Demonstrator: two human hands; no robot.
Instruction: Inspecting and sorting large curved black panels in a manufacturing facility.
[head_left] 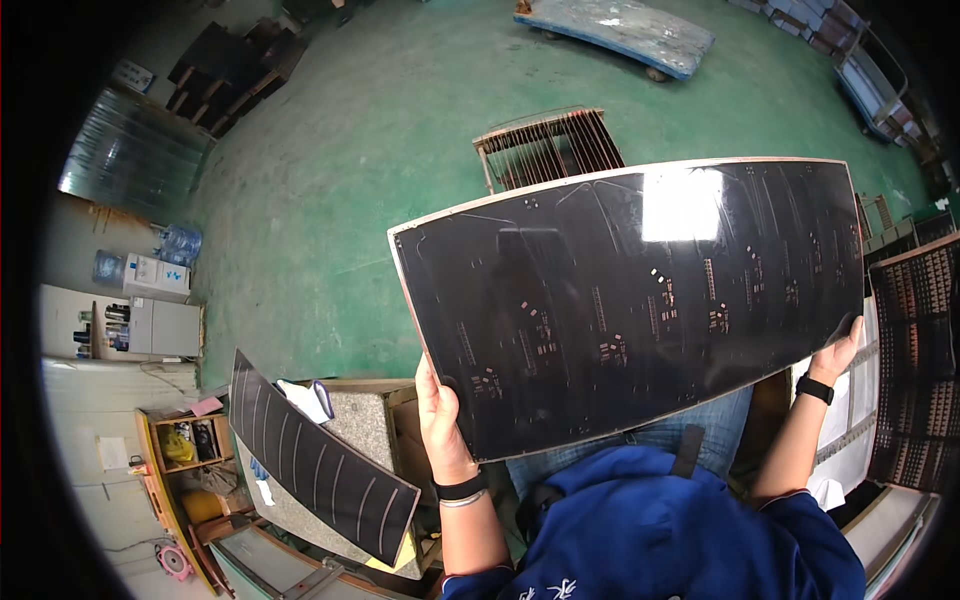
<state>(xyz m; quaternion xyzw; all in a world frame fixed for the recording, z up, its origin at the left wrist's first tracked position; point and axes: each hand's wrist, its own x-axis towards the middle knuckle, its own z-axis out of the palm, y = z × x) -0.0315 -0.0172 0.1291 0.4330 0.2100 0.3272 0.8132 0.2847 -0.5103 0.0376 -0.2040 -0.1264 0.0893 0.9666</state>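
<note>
A large, glossy black circuit board panel (570, 270) with copper-coloured pads and a thin copper rim is held up in front of my body, tilted. My left hand (443, 425) grips its lower left edge, thumb on the face. At the lower right corner, my right hand (836, 354) is closed round the edge, its fingers partly behind the board. A bright light reflects off the upper right of the surface. To the left, a second black panel (315, 460) with pale lines lies on a speckled grey tabletop (365, 425).
Beyond the board, a slotted rack (550, 145) stands on the green floor. A blue flat cart (620, 35) is further back. At right sits a panel with rows of copper pads (912, 370). A white glove (308, 402) lies on the tabletop; a wooden shelf (150, 440) stands far left.
</note>
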